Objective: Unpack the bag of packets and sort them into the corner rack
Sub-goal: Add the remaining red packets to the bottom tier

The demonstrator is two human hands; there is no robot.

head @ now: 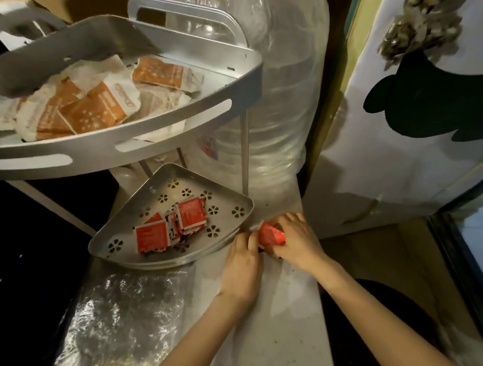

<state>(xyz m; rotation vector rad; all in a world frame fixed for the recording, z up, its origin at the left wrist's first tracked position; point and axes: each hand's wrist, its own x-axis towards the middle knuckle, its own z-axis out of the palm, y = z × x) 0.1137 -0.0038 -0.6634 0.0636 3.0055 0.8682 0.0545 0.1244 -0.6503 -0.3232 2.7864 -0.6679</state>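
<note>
Two tiers of the grey perforated-metal corner rack (pixel 245 208) already hold stock: crinkled orange-and-white paper sachets (pixel 95 107) above, a small heap of glossy red square packets (pixel 171 227) below. Just beside the lower tray on the pale speckled tabletop (pixel 292 323), both hands, left hand (pixel 242 265) and right hand (pixel 295 240), close around a red packet bundle (pixel 271 235), so sorting looks unfinished; no bag is clearly visible.

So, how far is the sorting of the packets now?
Orange packets already lie in the upper shelf, and red packets in the lower tray. Both hands, left and right, hold a red bunch beside that tray, not yet placed.
</note>
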